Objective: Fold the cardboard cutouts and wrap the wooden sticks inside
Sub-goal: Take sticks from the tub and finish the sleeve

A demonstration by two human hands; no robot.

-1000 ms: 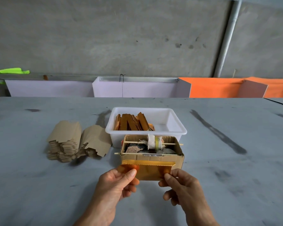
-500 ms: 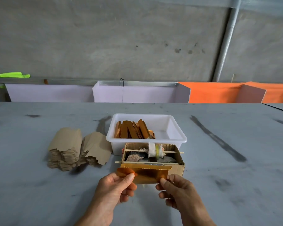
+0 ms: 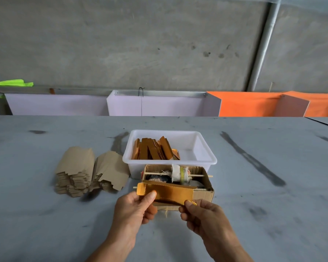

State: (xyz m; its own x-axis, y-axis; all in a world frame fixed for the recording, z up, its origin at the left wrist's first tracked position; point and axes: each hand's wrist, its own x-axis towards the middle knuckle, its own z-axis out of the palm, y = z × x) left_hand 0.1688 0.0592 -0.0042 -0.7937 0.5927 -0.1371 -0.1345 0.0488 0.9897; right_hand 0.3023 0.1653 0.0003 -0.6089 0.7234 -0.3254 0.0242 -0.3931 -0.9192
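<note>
No readable text or labels.

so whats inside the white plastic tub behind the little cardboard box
The white plastic tub holds a leaning pile of shiny gold folded packets on its left side; the right side shows bare white floor. What lies beneath the pile is covered, and the small cardboard box hides the tub's front wall.

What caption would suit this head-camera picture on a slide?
Both hands, left hand and right hand, pinch a gold cardboard cutout above the grey table, before a small cardboard box.
</note>
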